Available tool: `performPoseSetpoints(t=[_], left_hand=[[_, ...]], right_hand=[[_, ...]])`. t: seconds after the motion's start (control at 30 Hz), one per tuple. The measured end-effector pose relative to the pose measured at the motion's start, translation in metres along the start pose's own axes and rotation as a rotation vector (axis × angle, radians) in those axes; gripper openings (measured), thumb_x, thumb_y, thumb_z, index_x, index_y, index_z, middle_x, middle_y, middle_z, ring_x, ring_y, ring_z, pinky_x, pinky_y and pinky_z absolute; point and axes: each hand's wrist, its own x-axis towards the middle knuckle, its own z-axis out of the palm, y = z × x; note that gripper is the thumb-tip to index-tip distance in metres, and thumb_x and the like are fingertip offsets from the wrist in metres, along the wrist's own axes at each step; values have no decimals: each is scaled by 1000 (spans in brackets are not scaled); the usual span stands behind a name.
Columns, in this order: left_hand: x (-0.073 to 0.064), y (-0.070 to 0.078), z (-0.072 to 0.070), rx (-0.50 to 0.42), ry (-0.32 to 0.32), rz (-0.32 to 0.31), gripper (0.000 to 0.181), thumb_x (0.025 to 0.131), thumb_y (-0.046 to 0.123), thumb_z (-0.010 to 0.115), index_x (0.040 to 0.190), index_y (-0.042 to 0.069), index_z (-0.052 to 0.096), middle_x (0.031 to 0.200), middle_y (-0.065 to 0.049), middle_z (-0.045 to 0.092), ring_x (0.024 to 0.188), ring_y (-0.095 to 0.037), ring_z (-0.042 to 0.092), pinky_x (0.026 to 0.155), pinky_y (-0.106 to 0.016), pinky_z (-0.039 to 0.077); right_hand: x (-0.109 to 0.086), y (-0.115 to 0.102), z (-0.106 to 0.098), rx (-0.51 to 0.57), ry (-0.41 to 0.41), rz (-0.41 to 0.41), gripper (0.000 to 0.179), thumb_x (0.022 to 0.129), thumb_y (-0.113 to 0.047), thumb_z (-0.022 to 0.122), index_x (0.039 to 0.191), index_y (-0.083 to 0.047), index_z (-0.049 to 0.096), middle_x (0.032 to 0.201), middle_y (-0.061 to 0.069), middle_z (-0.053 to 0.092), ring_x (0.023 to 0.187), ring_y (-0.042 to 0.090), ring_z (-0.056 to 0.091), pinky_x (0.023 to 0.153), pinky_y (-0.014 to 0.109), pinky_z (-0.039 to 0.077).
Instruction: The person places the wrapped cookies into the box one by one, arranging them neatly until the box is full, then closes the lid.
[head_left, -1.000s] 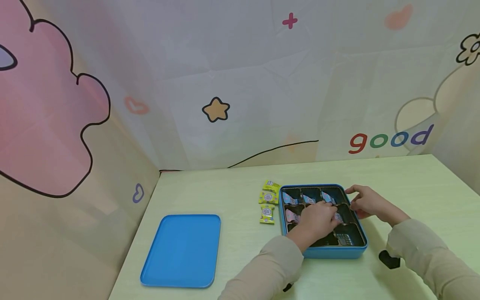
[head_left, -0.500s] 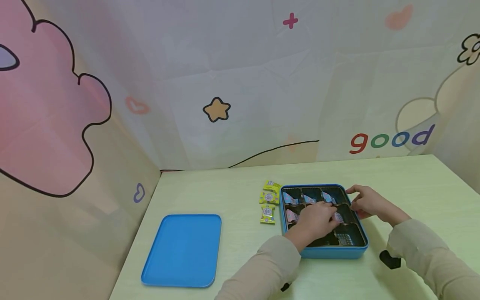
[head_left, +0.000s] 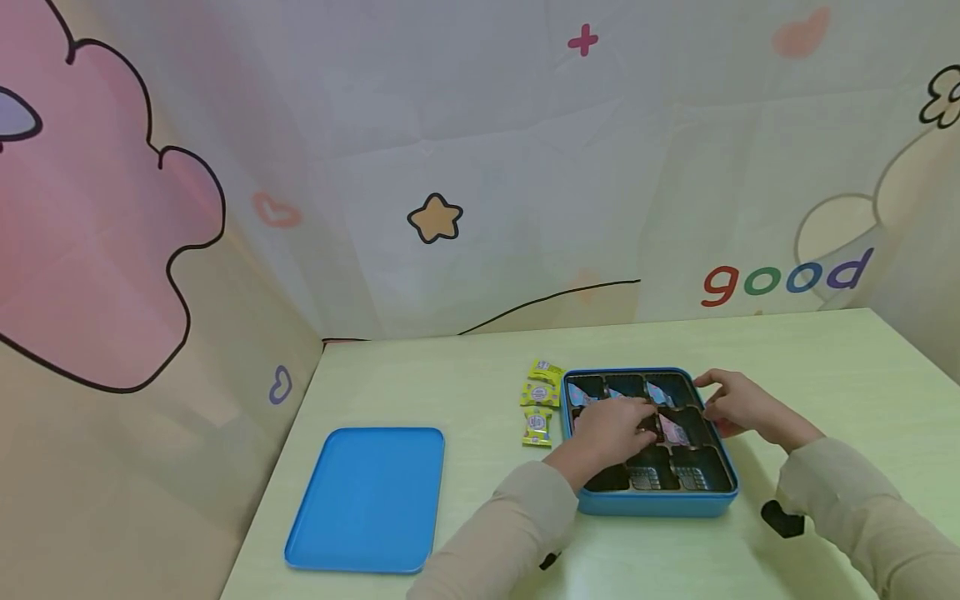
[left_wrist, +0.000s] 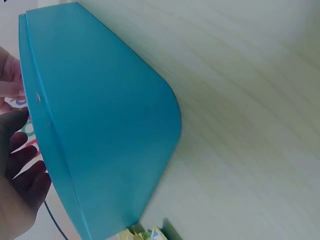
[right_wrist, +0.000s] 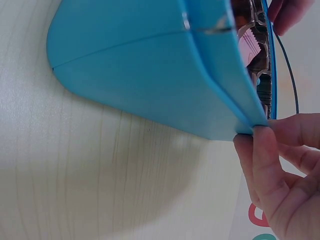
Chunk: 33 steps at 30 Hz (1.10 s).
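Observation:
A blue box with a black compartmented insert stands on the table. Blue-wrapped candies lie in its back row, and a pink-wrapped candy lies in the middle row on the right. My left hand is over the middle row, covering part of it. In the left wrist view its fingers are loosely bent above the rim, and nothing shows between them. At the box's right side my right hand pinches the rim between thumb and fingers, as the right wrist view shows.
Several yellow-wrapped candies lie in a column along the box's left side. A flat blue lid or tray lies further left on the pale table. A printed cloth hangs behind the table.
My left hand has moved left across the middle row, uncovering the pink-wrapped candy and more of the front compartments. My right hand stays at the rim.

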Motion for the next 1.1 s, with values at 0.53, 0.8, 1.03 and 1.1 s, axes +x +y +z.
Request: performPoseSetpoints(t=[0.53, 0.8, 1.03, 1.1], left_hand=[[-14, -25, -4, -30, 90, 78, 35, 88, 36, 51, 121, 28, 54, 126, 12, 52, 110, -3, 52, 72, -18, 49], [-18, -37, -2, -8, 67, 87, 37, 89, 38, 49, 124, 28, 52, 129, 8, 49, 115, -6, 49, 82, -22, 48], [-21, -43, -3, 8, 79, 94, 38, 88, 39, 49, 123, 27, 52, 129, 8, 49, 112, -8, 52, 73, -23, 51], [-22, -46, -3, 10, 75, 97, 38, 88, 39, 49, 124, 26, 52, 130, 8, 49, 113, -8, 51, 75, -22, 51]], right_hand=[[4, 4, -1, -8, -6, 13, 49, 82, 1, 48, 124, 13, 28, 93, 26, 54, 63, 16, 55, 61, 35, 54], [3, 3, -1, -9, -6, 15, 49, 81, 1, 47, 125, 13, 28, 93, 25, 53, 63, 16, 54, 60, 34, 53], [2, 2, -1, -3, -4, 10, 49, 81, 1, 48, 124, 13, 28, 91, 24, 54, 62, 16, 54, 60, 33, 53], [2, 2, 0, -5, -5, 7, 49, 81, 1, 47, 124, 13, 28, 91, 24, 54, 62, 16, 54, 60, 33, 53]])
